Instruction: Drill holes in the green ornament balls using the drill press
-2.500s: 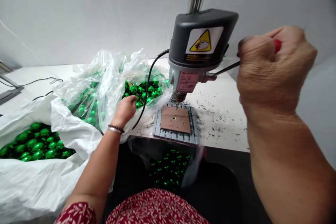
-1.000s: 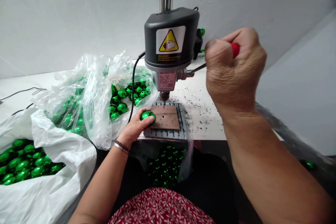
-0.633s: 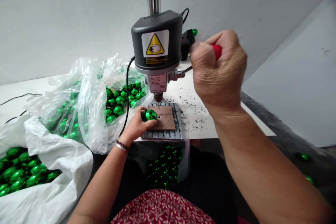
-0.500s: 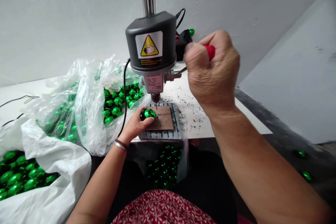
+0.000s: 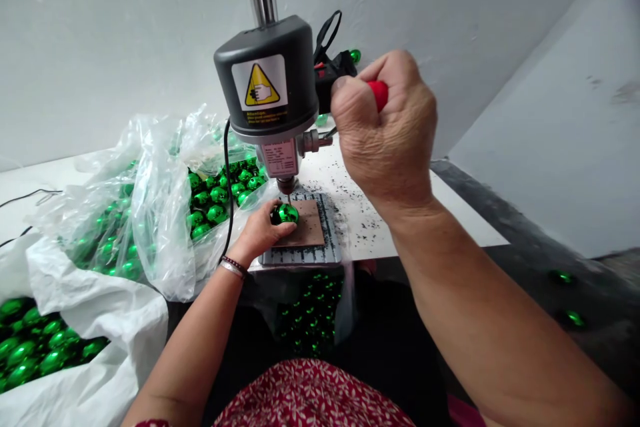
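Observation:
A shiny green ball (image 5: 288,214) is pinched in my left hand (image 5: 263,228), on the brown board (image 5: 313,225) of the drill press base. The thin drill bit (image 5: 289,199) points down at the ball's top; whether it touches cannot be told. My right hand (image 5: 390,130) is wrapped round the red knob (image 5: 379,95) of the press lever, to the right of the dark drill head (image 5: 267,80). A bracelet is on my left wrist.
Clear plastic bags (image 5: 160,213) with several green balls lie left of the press. A white sack (image 5: 135,307) of balls is at the lower left. Black shavings dot the white table (image 5: 380,227). More balls hang below its front edge. A black cable (image 5: 227,193) runs beside my left hand.
My left hand has moved the ball slightly right, under the drill bit. The whole view has shifted a little, and my right hand still holds the red knob.

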